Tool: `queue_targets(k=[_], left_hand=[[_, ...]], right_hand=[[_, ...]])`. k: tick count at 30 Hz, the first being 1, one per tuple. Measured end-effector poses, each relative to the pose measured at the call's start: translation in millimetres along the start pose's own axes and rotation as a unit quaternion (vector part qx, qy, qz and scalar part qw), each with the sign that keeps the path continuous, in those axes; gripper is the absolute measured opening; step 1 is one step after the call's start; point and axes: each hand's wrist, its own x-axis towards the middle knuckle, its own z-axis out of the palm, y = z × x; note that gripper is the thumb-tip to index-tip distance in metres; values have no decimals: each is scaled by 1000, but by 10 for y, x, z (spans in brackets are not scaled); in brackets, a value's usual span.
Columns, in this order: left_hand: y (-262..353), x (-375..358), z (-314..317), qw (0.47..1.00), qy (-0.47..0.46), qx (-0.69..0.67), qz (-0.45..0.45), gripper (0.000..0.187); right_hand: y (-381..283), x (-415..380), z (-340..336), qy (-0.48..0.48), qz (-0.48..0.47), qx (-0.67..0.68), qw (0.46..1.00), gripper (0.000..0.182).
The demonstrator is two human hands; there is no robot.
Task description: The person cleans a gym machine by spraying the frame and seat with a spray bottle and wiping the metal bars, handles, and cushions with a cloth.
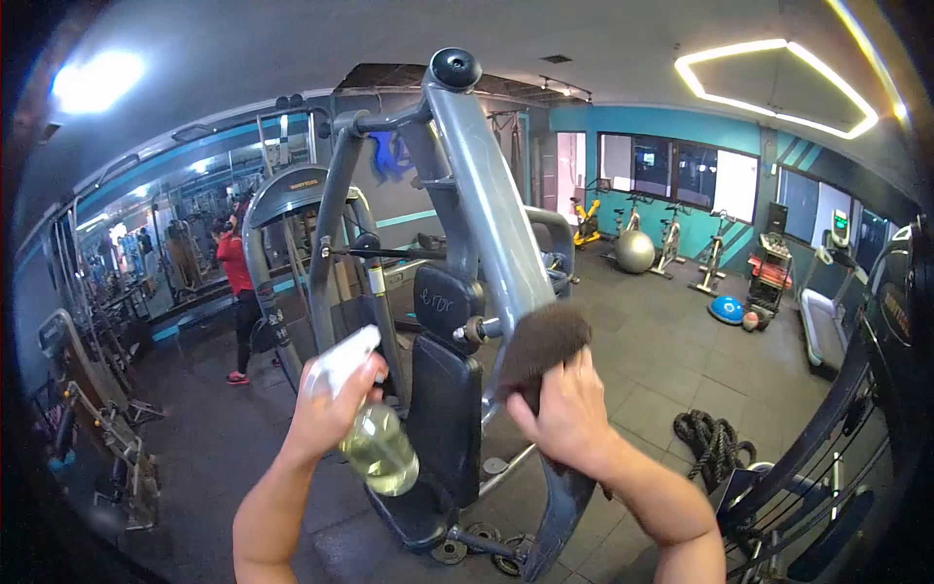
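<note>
My left hand (336, 404) is closed around the neck of a spray bottle (381, 453), which has a white trigger head and pale yellow-green liquid inside. The bottle tilts in front of the machine's black seat. In my right hand (572, 414) is a dark brown cloth (545, 343), lying over the lower part of the grey frame tube of an exercise machine (491, 204). Behind the bottle, the black backrest (445, 404) stands upright, with a smaller pad (449, 304) marked in handwriting above it.
A person in a red top (233, 261) stands at the left by mirrors. Toward the right are a silver exercise ball (634, 251), several stationary bikes, a blue balance dome (726, 310), a treadmill (823, 326) and a coiled black rope (715, 443). Weight plates (508, 557) lie beneath the machine.
</note>
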Motion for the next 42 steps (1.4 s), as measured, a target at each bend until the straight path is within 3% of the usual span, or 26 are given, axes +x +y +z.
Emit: queue_targets(k=[5,8,11,12,15,17,19,21,22,25,30,33,35,37,38,39,41,42], left_hand=[[-559,-562,-410,990,-8,-87,-108,28],[-836,-667,-623,983,-1,-128,-128,23],[-1261,-745,-834,979,76,-121,-144,25],[-1386,-785,-1033,984,-12,-132,-117,21],[-1565,-702,-1309,990,-18,-106,-89,19],[-1825,-687,-1420,993,-6,-103,-63,19],[-1947,-653,-1550,989,-13,-96,-109,20],[-2069,-656,-1652,986,-16,-85,-142,20],[-2153,-673,-1692,985,-17,-77,-151,20],[-2365,-702,-1782,987,-11,-50,-150,21],[-2605,-733,-1862,985,-24,-78,-150,18],[-2612,-687,-1900,984,-44,-82,-154,19],[-2710,-712,-1827,980,-29,-110,-165,20],[-2698,-693,-1809,979,-44,-108,-169,22],[-2704,-684,-1816,982,-54,-95,-156,21],[-2703,-681,-1820,984,-64,-83,-143,21],[-2676,-704,-1843,980,-51,-95,-166,19],[-2644,-749,-1853,977,-43,-101,-181,19]], right_hand=[[-103,1322,69,72,-15,-114,991,56],[-185,2240,33,58,15,-156,986,54],[-105,3112,25,81,-2,-236,968,72],[-146,3327,9,109,-13,-244,964,74],[-253,3855,28,267,-67,-337,900,63],[-462,4171,-166,124,1,-421,899,51],[-461,4584,-186,117,34,-507,853,42],[-677,4829,-310,-65,188,-445,873,40],[-730,4873,-336,-111,212,-426,873,39],[-563,5037,76,-51,147,-590,792,37],[-483,4546,198,-52,-18,-677,734,37],[-282,4114,31,233,-170,-622,728,39],[-360,4132,-93,232,-61,-509,826,44],[-475,4358,-314,146,47,-390,908,48],[-386,4521,-468,132,121,-283,942,64],[-97,4672,-559,126,108,-184,969,70],[-35,4651,-527,151,64,-233,959,61],[-62,4538,-461,192,63,-225,953,67]])
